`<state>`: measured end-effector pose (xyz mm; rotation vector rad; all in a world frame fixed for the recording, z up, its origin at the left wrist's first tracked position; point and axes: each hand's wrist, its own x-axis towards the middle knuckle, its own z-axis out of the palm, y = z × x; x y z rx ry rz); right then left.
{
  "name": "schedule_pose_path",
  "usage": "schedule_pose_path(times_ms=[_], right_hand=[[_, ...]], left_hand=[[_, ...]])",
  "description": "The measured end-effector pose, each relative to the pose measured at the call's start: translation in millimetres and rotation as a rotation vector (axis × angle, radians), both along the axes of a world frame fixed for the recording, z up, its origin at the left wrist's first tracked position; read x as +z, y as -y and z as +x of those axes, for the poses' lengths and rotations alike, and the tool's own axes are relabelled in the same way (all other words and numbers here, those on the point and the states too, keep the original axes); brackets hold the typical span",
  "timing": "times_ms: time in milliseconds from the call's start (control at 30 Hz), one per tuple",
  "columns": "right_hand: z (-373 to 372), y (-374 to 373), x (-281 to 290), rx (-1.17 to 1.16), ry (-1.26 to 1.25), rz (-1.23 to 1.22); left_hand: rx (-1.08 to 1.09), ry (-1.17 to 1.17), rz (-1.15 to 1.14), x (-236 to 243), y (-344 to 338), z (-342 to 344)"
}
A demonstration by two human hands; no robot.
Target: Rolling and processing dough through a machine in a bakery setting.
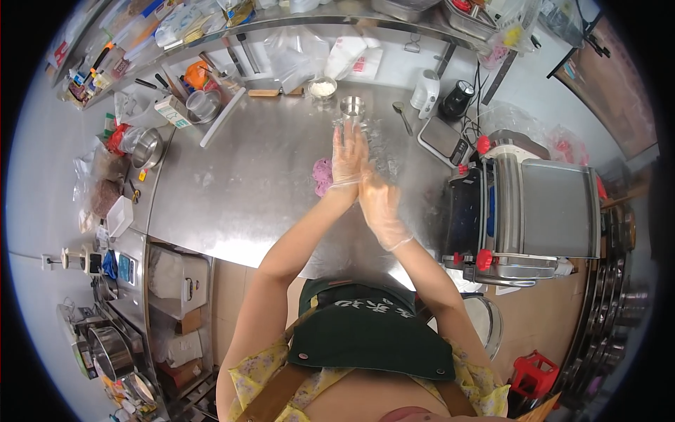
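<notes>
My left hand (346,155) wears a clear plastic glove and points away from me over the steel table, its fingers stretched out. Against its right side, by the wrist, my right hand (380,204) is closed, also gloved, and seems to pinch the left glove's edge; its fingertips are partly hidden. A lump of pink dough (322,177) lies on the table just left of my left hand, which partly covers it. Beyond my fingertips stands a round metal cutter ring (352,106), with a bowl of white powder (323,88) to its left.
A dough sheeter (506,211) with red knobs stands on the right. Near it are a kitchen scale (443,141), a spoon (403,118) and a white hand mixer (424,91). Back left, a rolling pin (223,117) lies near a milk carton (172,111). Smears mark the steel table (232,176).
</notes>
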<state>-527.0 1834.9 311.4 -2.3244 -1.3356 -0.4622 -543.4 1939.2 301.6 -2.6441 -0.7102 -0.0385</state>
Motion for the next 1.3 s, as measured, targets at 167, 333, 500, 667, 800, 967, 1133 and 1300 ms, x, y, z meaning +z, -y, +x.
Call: schedule_pose_path(times_ms=[167,333,500,667,800,967,1133,1300], right_hand=[[5,-9,3,0.108,0.124,0.129],[-4,11,25,0.399,-0.160,0.273],[-41,4,24,0.438,-0.131,0.299],[-51,19,38,0.608,-0.411,0.334],[-31,27,44,0.393,-0.504,0.503],[-24,29,38,0.444,-0.443,0.505],[-23,27,20,0.477,-1.065,0.671],[-24,39,27,0.496,-1.245,0.428]], left_hand=[[0.110,-0.174,0.182,-14,-2,2],[-0.072,0.210,-0.194,15,-7,-1],[-0.165,0.791,-0.727,19,-7,4],[-0.275,1.434,-2.268,28,-22,-6],[-0.216,1.554,-2.458,43,-12,-8],[-0.207,1.622,-2.430,48,-7,-4],[-0.227,1.647,-2.436,49,-2,-2],[-0.367,1.566,-2.478,44,0,-6]])
